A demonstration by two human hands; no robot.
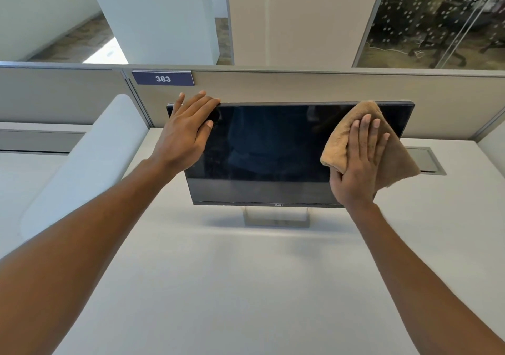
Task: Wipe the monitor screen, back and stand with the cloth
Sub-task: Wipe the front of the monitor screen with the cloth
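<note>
A black monitor (267, 150) with a dark, switched-off screen stands on a silver stand (276, 218) at the back of the white desk. My left hand (185, 133) grips the monitor's top left corner, fingers over the upper edge and thumb on the screen. My right hand (358, 163) lies flat with fingers spread, pressing a tan cloth (341, 139) against the right side of the screen. The cloth hangs past the monitor's right edge. The monitor's back is hidden.
The white desk (232, 272) stretches toward me. A grey partition (273, 87) with a "383" label (163, 78) stands right behind the monitor. A white curved divider (90, 160) runs along the left. A grey cable hatch (426, 160) sits in the desk at the right.
</note>
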